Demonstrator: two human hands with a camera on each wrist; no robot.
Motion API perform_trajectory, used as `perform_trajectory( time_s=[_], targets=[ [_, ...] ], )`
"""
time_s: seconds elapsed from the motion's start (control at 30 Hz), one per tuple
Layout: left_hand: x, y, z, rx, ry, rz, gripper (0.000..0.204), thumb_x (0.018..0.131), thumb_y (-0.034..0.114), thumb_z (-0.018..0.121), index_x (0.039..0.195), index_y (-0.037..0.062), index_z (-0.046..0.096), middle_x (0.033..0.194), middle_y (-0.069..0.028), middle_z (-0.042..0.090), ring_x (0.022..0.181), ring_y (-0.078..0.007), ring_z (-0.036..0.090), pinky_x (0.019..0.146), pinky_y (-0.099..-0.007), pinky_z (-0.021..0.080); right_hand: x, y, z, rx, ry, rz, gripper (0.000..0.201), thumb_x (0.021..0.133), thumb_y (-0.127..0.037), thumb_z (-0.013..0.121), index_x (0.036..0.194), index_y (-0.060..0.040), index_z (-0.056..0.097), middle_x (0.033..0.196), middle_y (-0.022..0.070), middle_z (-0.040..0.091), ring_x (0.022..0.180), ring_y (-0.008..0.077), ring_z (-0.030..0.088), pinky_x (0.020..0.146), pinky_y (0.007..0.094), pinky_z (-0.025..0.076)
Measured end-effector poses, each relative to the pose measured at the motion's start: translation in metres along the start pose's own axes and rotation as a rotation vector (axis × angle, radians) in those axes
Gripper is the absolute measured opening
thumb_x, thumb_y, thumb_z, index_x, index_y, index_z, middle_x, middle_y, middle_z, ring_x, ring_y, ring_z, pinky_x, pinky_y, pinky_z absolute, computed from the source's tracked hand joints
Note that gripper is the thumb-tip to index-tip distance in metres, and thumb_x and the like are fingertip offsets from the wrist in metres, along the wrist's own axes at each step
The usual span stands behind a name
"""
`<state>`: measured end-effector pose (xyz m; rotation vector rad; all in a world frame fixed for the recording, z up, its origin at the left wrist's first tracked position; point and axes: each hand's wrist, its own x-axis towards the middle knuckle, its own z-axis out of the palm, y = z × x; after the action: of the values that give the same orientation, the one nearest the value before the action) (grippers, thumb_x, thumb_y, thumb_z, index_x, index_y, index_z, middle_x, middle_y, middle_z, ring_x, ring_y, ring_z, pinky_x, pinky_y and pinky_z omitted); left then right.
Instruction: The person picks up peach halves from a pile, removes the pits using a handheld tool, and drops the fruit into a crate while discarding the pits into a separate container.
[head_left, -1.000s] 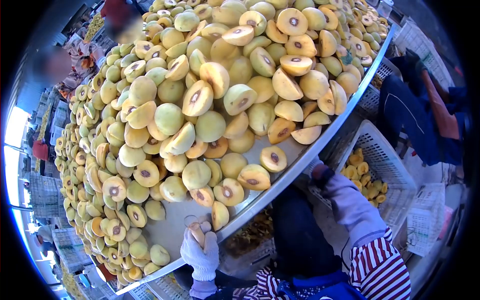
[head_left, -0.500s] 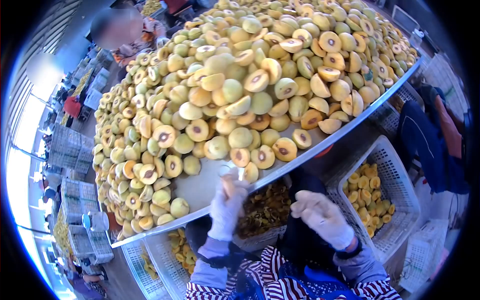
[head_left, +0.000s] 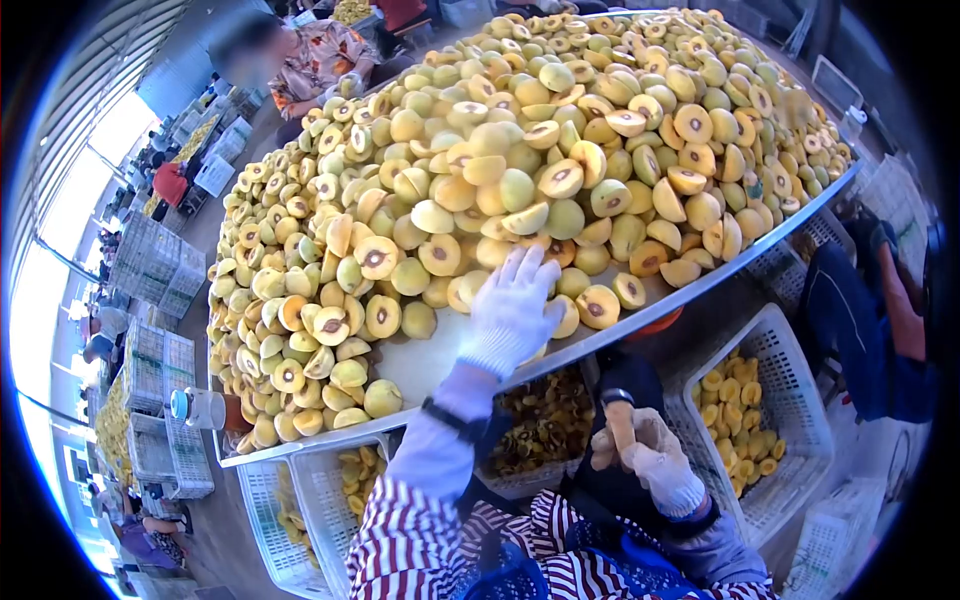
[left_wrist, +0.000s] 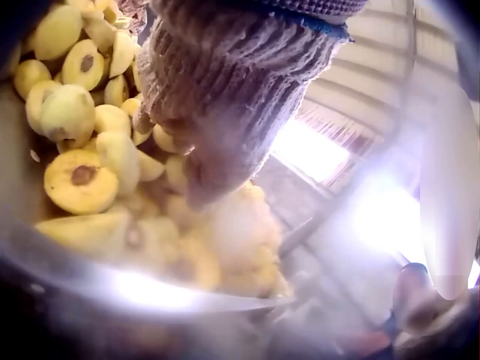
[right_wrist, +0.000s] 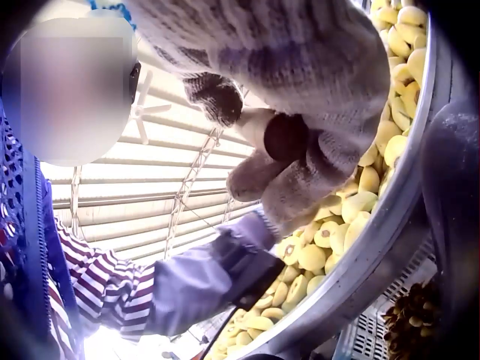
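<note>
In the head view my left hand (head_left: pixel 512 310), in a white knit glove, reaches over the table's front edge. Its fingers are extended over the halved peaches (head_left: pixel 440 255), fingertips right at the near side of the heap. The left wrist view has that glove (left_wrist: pixel 217 105) close beside cut halves (left_wrist: pixel 81 180) with brown pits in them. Low in front of my body, my gloved right hand (head_left: pixel 655 460) grips a wooden-handled tool (head_left: pixel 621 425) with a dark metal end. Up close in the right wrist view, the glove's fingers curl around it.
A raised metal rim (head_left: pixel 690 300) borders the table. Below stand a white crate (head_left: pixel 815 400) of pitted yellow halves, a bin with brown pits (head_left: pixel 540 425) and further crates (head_left: pixel 325 500). Another worker (head_left: pixel 320 60) sits across the heap; a person's leg (head_left: pixel 845 330) is at right.
My left hand has moved from the table's front edge farther in over the peaches. My right hand has come from beside the crate to before my body, where the tool now shows. The head view has shifted.
</note>
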<state>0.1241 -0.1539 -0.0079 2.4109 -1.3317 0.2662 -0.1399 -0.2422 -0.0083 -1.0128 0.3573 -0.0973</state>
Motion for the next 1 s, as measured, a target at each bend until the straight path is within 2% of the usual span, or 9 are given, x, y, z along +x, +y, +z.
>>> perform_trajectory(
  time_s=[0.13,0.2,0.33,0.4,0.57,0.67,0.8,0.93,1.0],
  targets=[
    [-0.010,-0.048,0.066,0.321,-0.004,-0.005,0.043,0.083,0.029,0.061,0.125,0.0197,0.057,0.143,-0.0138,0.045,0.131,-0.0329,0.043,0.101,-0.0427,0.041,-0.004,-0.005,0.004,-0.073,-0.005,-0.020,0.030,0.094,-0.010,0.059,0.123,-0.0026,0.051,0.096,0.0137,0.066,0.077,0.0194,0.066,0.075,0.0323,0.053],
    [-0.015,-0.044,0.055,0.262,-0.337,-0.183,0.048,0.084,0.034,0.062,0.130,0.0220,0.054,0.143,-0.0153,0.045,0.127,-0.0341,0.048,0.099,-0.0438,0.045,-0.001,-0.013,0.010,-0.146,0.043,-0.014,0.049,0.082,-0.030,0.066,0.119,-0.0025,0.050,0.082,0.0121,0.064,0.064,0.0182,0.061,0.059,0.0283,0.050],
    [-0.065,-0.049,0.019,-0.013,-0.432,-0.449,0.058,0.087,0.045,0.062,0.138,0.0214,0.047,0.136,-0.0180,0.050,0.119,-0.0380,0.056,0.094,-0.0471,0.048,0.009,-0.011,0.019,-0.090,-0.121,-0.053,0.043,0.084,-0.027,0.064,0.117,-0.0025,0.050,0.072,0.0101,0.062,0.061,0.0162,0.061,0.053,0.0254,0.046],
    [-0.073,-0.052,-0.007,-0.120,-0.526,-0.604,0.059,0.087,0.047,0.062,0.138,0.0228,0.047,0.134,-0.0191,0.051,0.117,-0.0378,0.057,0.092,-0.0475,0.049,0.006,-0.026,0.035,-0.037,-0.204,0.050,0.029,0.088,-0.016,0.059,0.113,-0.0030,0.054,0.091,0.0073,0.059,0.078,0.0198,0.056,0.074,0.0328,0.048],
    [-0.096,-0.074,0.007,-0.295,-0.278,-0.543,0.060,0.086,0.041,0.064,0.138,0.0167,0.047,0.132,-0.0188,0.055,0.110,-0.0332,0.062,0.091,-0.0424,0.051,0.006,-0.025,0.055,-0.070,-0.311,0.025,0.042,0.085,-0.012,0.058,0.125,-0.0018,0.051,0.093,0.0066,0.057,0.076,0.0156,0.055,0.073,0.0284,0.048],
    [-0.115,-0.093,0.024,-1.290,0.014,-0.861,0.059,0.092,0.037,0.061,0.143,0.0146,0.042,0.124,-0.0092,0.059,0.108,-0.0236,0.062,0.084,-0.0345,0.055,-0.002,-0.026,0.063,-0.091,-0.236,0.088,0.043,0.086,-0.009,0.056,0.128,-0.0032,0.050,0.089,0.0046,0.056,0.073,0.0140,0.053,0.068,0.0259,0.048],
    [-0.147,-0.086,0.008,-2.048,0.449,-0.664,0.062,0.094,0.037,0.065,0.143,0.0097,0.040,0.127,-0.0060,0.055,0.104,-0.0174,0.062,0.082,-0.0333,0.056,-0.002,-0.023,0.073,-0.152,-0.168,0.165,0.030,0.096,-0.014,0.053,0.124,-0.0050,0.053,0.082,0.0025,0.055,0.061,0.0099,0.048,0.055,0.0208,0.042],
    [-0.160,-0.042,-0.025,-1.720,0.563,-0.896,0.051,0.093,0.034,0.067,0.132,0.0062,0.050,0.113,-0.0073,0.063,0.096,-0.0189,0.065,0.079,-0.0325,0.058,0.009,-0.009,0.087,-0.360,-0.224,0.102,0.026,0.103,-0.029,0.050,0.116,-0.0070,0.054,0.076,0.0004,0.054,0.054,0.0064,0.046,0.050,0.0192,0.038],
    [-0.168,-0.024,-0.067,-2.091,0.398,-0.688,0.041,0.094,0.032,0.065,0.122,0.0040,0.056,0.100,-0.0098,0.067,0.087,-0.0186,0.067,0.067,-0.0292,0.056,0.015,0.000,0.088,-0.373,-0.168,0.164,0.034,0.088,-0.016,0.060,0.117,-0.0015,0.051,0.074,0.0091,0.062,0.061,0.0129,0.059,0.054,0.0243,0.047]
  ],
)
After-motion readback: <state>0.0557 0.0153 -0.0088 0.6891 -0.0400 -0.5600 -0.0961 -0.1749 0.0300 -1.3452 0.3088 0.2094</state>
